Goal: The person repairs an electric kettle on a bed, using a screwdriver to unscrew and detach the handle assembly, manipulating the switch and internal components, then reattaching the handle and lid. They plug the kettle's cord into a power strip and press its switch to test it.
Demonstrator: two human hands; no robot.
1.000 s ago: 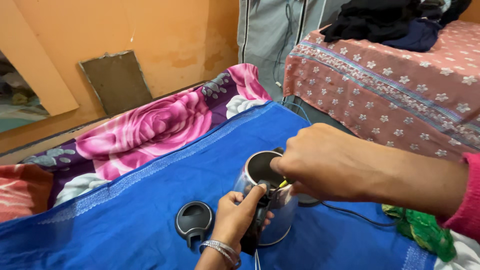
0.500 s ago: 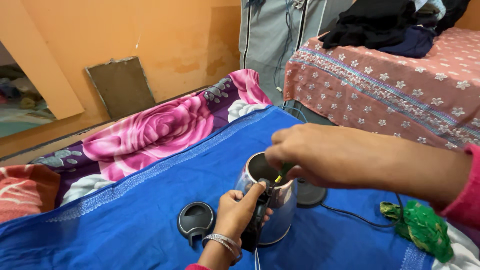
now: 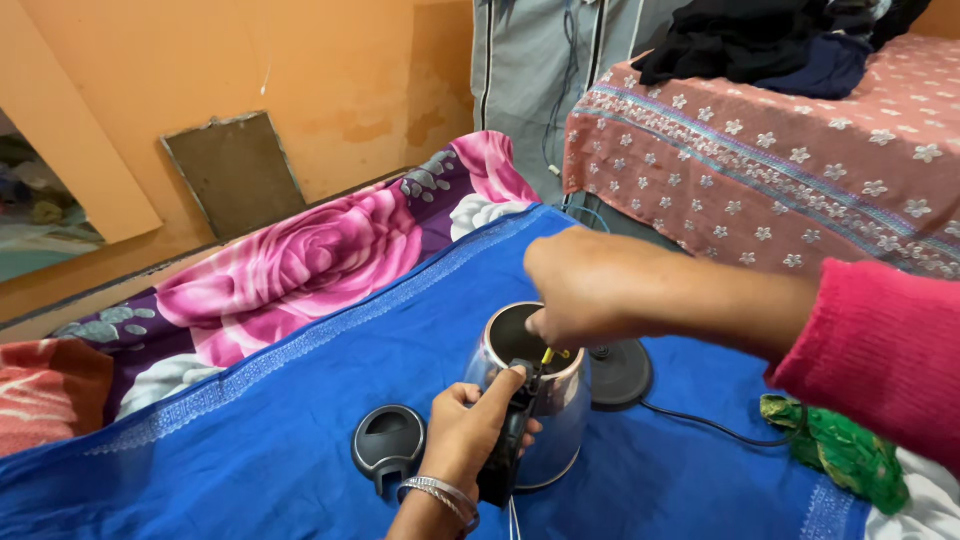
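A steel electric kettle (image 3: 560, 405) with its lid off stands on a blue cloth (image 3: 300, 440). My left hand (image 3: 470, 430), with a bangle at the wrist, grips the kettle's black handle (image 3: 505, 455). My right hand (image 3: 575, 290) hovers over the kettle's open mouth, fingers pinched on a thin yellow-handled tool (image 3: 547, 355) that points down at the handle's top. The kettle's black lid (image 3: 390, 445) lies on the cloth just left of my left hand. The round black power base (image 3: 622, 375) sits right behind the kettle, its cord (image 3: 700, 425) trailing right.
A rose-patterned blanket (image 3: 300, 270) lies beyond the blue cloth. A pink floral-covered bed (image 3: 800, 180) with dark clothes (image 3: 760, 45) stands at the upper right. Green cloth (image 3: 845, 450) is bunched at the lower right. An orange wall (image 3: 300, 90) runs behind.
My right hand has shifted slightly over the kettle mouth with the small tool; the view has tilted a little. My left hand keeps its hold on the handle.
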